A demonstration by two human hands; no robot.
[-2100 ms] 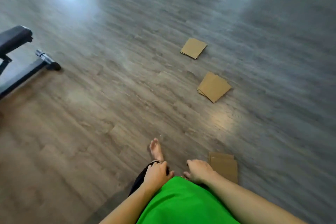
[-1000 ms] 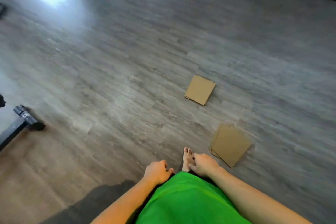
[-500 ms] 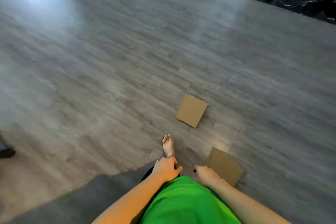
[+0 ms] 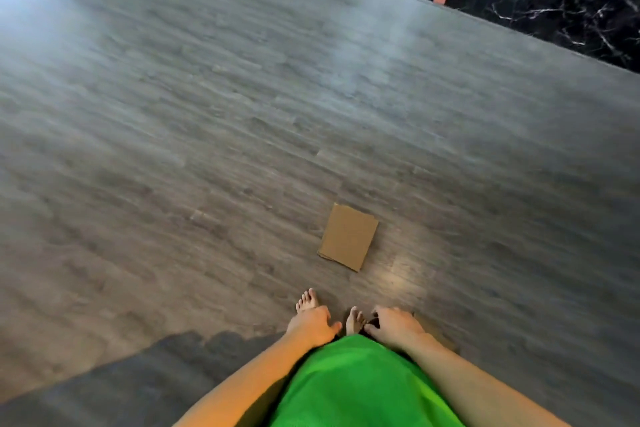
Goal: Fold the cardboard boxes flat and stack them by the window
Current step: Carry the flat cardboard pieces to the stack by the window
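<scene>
**A:** Head view question – which step is being worked on? One flattened cardboard box is seen lying on the wood floor, just ahead of the bare feet

**B:** Looks like a collecting step. Nothing is gripped: left hand and right hand are hung low, fingers loosely curled. A bend and a pinch at an edge are called for next, then it's carried to the window stack
</scene>
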